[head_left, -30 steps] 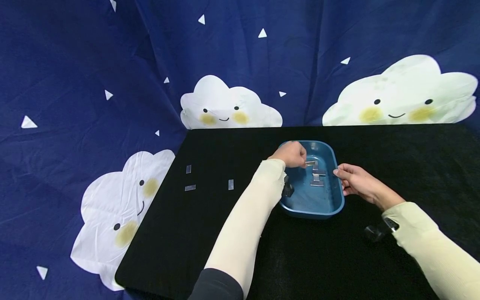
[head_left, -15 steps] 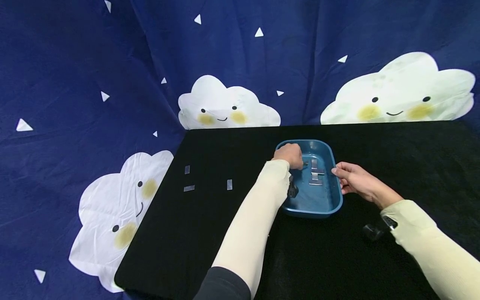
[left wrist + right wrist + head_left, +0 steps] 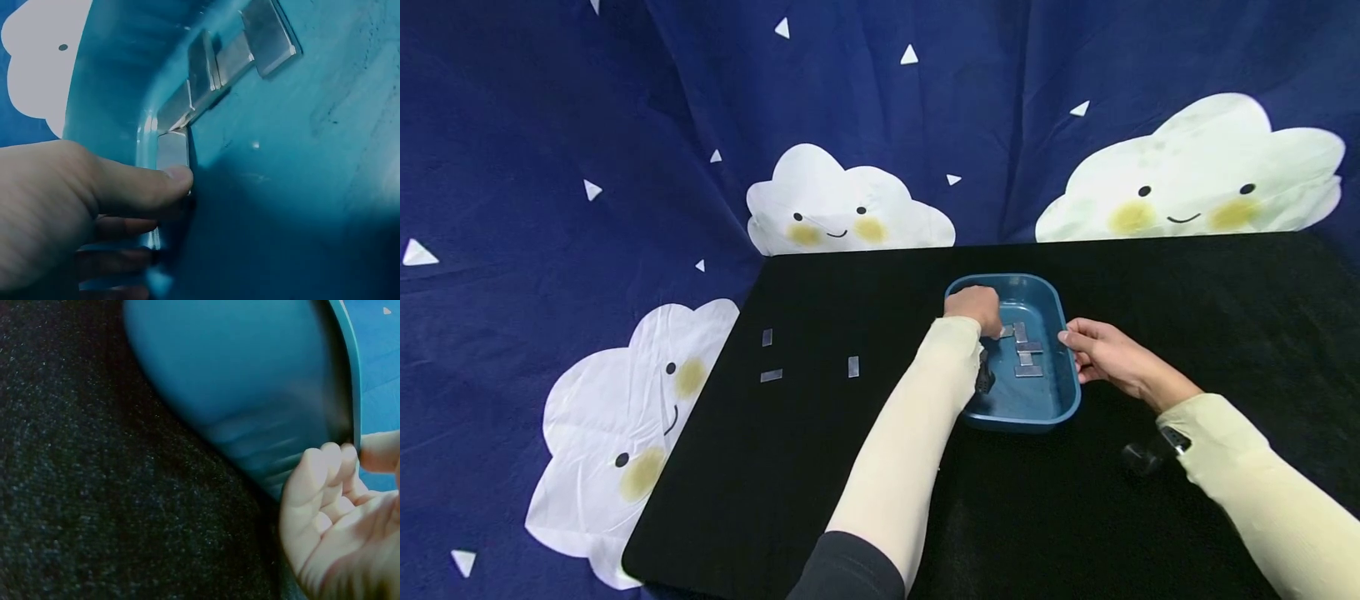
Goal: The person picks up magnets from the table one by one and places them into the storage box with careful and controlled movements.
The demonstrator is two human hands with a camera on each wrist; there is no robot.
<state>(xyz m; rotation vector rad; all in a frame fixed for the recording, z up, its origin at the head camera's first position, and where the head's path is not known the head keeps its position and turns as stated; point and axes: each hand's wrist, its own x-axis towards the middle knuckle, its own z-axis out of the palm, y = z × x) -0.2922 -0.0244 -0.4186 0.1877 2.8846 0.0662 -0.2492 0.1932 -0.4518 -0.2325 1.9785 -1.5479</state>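
A blue plastic basin [image 3: 1015,404] stands on the black table. Its floor bears a zigzag row of small flat silver metal pieces [image 3: 1028,371], touching end to side. Inside the basin, my left hand [image 3: 976,307] pinches another rectangular metal piece [image 3: 172,152] of this kind, thumb on top. That piece meets the far end of the row, near the basin's wall. From outside, my right hand [image 3: 1105,350] grips the right side of the basin, thumb at the rim [image 3: 357,381] and curled fingers against the outer wall. The left hand's other fingertips are partly in shadow.
On the left part of the table lie three more flat pieces: an upright one [image 3: 767,337], a sideways one [image 3: 771,376] and another upright one [image 3: 853,367]. Behind the table hangs a blue curtain [image 3: 865,100] with white clouds.
My left hand has brought its metal piece down and slightly left, turning it from edge-on to flat against the row's far end. My right hand keeps its grip on the basin.
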